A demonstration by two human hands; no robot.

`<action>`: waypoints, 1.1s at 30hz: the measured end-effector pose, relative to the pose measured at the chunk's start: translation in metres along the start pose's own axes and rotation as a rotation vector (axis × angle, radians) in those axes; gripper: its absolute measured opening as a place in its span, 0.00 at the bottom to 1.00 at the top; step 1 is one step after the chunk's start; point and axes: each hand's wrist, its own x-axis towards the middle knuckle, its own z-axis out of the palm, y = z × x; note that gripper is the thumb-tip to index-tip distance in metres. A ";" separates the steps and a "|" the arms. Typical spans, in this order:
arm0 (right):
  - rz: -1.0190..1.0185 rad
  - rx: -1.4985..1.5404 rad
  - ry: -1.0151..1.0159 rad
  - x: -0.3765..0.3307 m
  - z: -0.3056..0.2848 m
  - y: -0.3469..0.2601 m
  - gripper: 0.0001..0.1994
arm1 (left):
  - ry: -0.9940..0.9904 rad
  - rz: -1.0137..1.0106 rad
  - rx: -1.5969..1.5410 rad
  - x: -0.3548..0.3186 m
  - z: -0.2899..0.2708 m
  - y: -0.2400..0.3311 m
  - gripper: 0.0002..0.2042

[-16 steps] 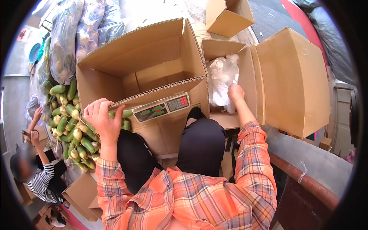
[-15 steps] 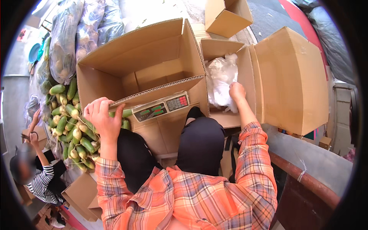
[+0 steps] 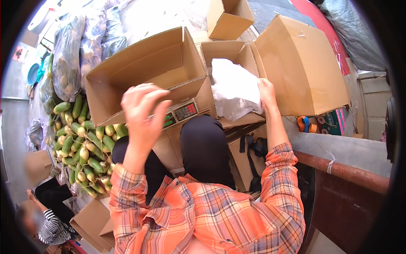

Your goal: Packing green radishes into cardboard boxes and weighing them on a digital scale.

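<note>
Overhead, left hand [image 3: 141, 112] hovers loosely open and holding nothing above an empty box [image 3: 144, 72]; right hand [image 3: 267, 91] grips white plastic [image 3: 234, 86] in a second box [image 3: 224, 51].

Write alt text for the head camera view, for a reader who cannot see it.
A person in an orange plaid shirt raises the left hand over a large empty cardboard box on a scale, while the right hand touches white plastic liner in a smaller box. Green-and-white radishes are piled at the left.
</note>
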 end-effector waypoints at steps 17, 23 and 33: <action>-0.606 -0.630 0.224 -0.039 0.011 -0.059 0.05 | -0.372 -0.036 -0.278 0.057 0.166 0.061 0.02; -0.991 -0.604 -0.024 -0.108 0.043 -0.099 0.05 | -0.242 -0.009 -0.386 0.094 0.155 0.066 0.03; -0.119 -1.074 -0.226 -0.042 0.005 -0.001 0.13 | 0.004 -0.038 -0.700 0.134 0.047 0.075 0.01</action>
